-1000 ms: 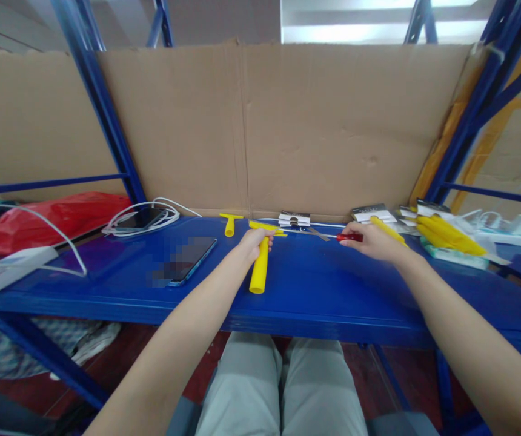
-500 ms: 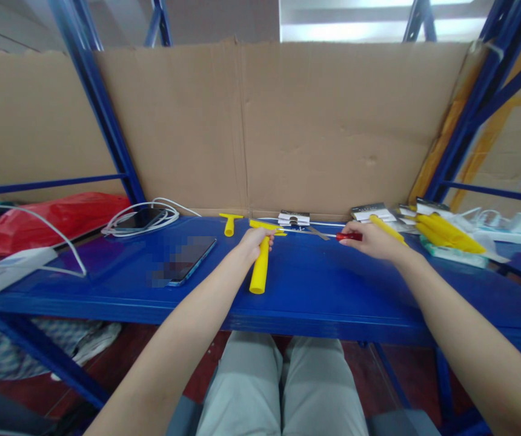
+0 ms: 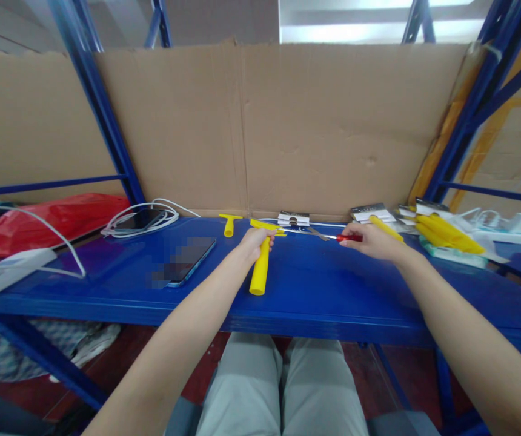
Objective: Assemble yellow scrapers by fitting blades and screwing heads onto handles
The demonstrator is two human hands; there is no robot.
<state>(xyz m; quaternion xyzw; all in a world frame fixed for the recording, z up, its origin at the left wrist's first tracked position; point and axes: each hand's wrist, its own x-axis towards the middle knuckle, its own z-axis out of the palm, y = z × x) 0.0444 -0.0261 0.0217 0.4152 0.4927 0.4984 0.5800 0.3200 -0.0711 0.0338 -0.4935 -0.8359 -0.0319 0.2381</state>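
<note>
Two bare hands are over a blue table (image 3: 324, 290), both to the right of a dark phone (image 3: 194, 260) lying on it. Nearest the phone, the left hand (image 3: 257, 241) has its fingers closed around a yellow T-shaped piece (image 3: 259, 275), whose stem points toward the table's near edge. Farther right of the phone, the right hand (image 3: 366, 240) grips a red-handled tool (image 3: 345, 238); its thin metal shaft points back phoneward, and whether the tip touches the yellow piece I cannot tell. Beyond the phone are a smaller yellow T (image 3: 229, 226) and, leftward, a coiled white cable (image 3: 169, 217).
</note>
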